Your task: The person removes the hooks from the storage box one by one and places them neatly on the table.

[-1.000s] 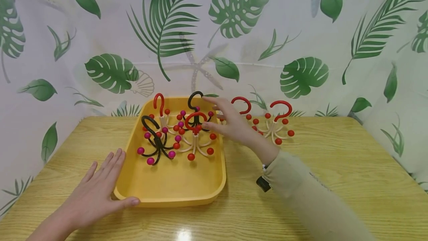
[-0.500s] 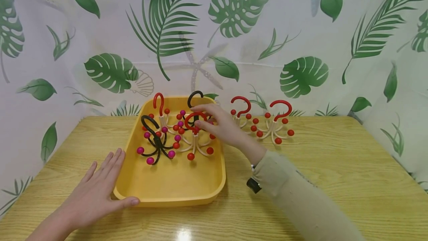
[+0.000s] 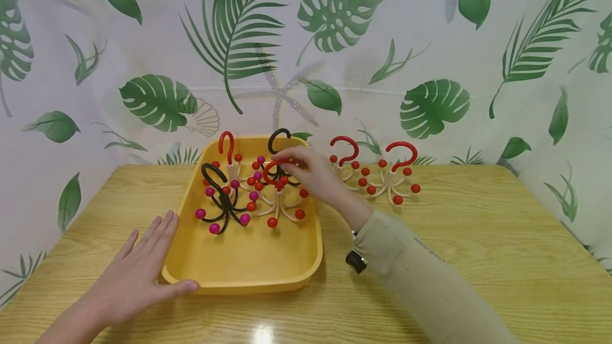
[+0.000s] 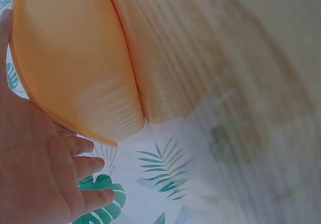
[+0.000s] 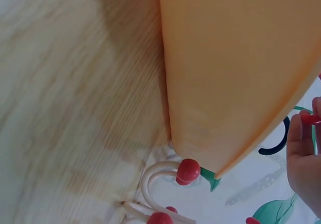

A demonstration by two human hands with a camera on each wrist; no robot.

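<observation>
Fingertips and thumb of the right hand point(image 3: 313, 177) pinch the red curved hook point(image 3: 269, 171) of a cream-legged, red-balled plastic hanger point(image 3: 279, 201), standing inside the yellow plastic tray point(image 3: 248, 283) at the head view's centre. With the left hand point(image 3: 136, 275) straight-fingered against the tray's left side, I'd favour an upright, gentle grip, since those splayed legs could snag the black-legged, pink-balled hanger point(image 3: 225, 203) to their left. Right fingers partly cover the hook and the black-hooked hanger point(image 3: 270, 143) behind; the right wrist view's edge crops the pinch

I see a tabletop work spot, room type unclear: wood-grain table point(image 3: 454, 259) near, creased leaf-printed backdrop point(image 3: 373, 86) across the far side, closing off my view.
</observation>
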